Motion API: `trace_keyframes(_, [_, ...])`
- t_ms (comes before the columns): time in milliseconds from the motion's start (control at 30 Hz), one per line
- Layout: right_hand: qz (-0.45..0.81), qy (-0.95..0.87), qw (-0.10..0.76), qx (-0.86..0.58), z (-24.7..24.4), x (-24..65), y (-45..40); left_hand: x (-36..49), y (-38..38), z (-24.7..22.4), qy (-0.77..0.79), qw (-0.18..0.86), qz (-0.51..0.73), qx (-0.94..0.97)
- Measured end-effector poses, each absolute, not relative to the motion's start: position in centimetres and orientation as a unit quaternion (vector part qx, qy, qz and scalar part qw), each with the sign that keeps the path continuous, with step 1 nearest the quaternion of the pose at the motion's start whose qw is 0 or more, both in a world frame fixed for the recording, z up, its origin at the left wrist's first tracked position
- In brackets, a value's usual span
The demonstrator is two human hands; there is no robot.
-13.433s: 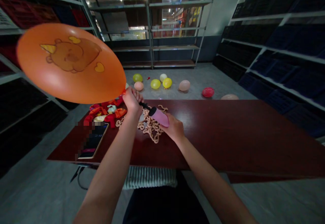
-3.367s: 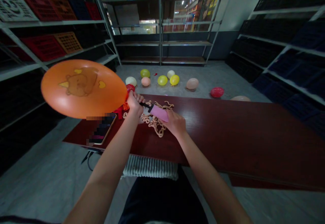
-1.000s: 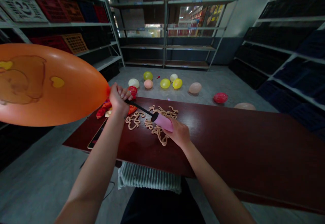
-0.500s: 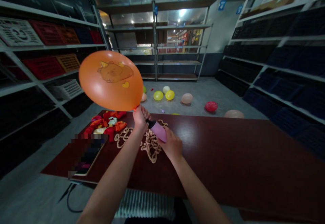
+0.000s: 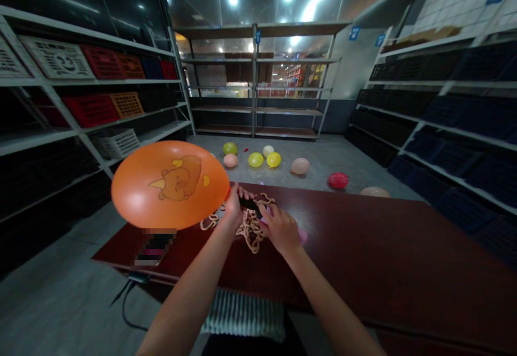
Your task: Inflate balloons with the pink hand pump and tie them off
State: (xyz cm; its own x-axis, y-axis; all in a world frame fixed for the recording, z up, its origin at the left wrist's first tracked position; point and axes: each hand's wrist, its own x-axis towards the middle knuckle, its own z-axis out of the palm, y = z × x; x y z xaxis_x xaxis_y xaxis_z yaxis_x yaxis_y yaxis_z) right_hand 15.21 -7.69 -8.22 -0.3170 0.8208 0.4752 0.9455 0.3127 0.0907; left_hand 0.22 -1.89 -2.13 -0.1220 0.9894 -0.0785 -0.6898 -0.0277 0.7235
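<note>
A large orange balloon (image 5: 169, 183) with a cartoon animal and hearts lies on its side at the left, its neck pinched in my left hand (image 5: 235, 202). Its body hides part of the table's left end. My right hand (image 5: 283, 229) is closed round a hand pump (image 5: 251, 204) with a black front part and a pink body, which runs from my left hand to beyond my right palm. Beneath the hands, a tangled beige cord (image 5: 252, 232) rests on the dark red table (image 5: 363, 248).
A pixelated phone-like object (image 5: 155, 248) lies at the table's left. Several balloons, among them a yellow one (image 5: 273, 159) and a red one (image 5: 338, 180), are on the floor beyond the table. Shelves with crates (image 5: 97, 62) stand on both sides, and a metal rack (image 5: 254, 81) stands behind.
The orange balloon has swung lower and turned, now covering the pile of small red and orange balloons. Both hands have shifted slightly right, and the pump lies flatter. The view has also shifted.
</note>
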Motion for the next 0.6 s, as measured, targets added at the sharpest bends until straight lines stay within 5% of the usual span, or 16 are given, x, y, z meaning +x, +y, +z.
trace_keyframes(200, [-0.146,-0.833,0.111,-0.521,-9.0,19.5,-9.3,-4.6,-1.1,-1.7,0.374,0.634,0.623,0.264])
trace_keyframes(600, [0.048,-0.899,0.127,-0.416,-6.0,19.8,-9.4,-2.8,-0.7,-5.6,0.435,0.616,0.498,0.428])
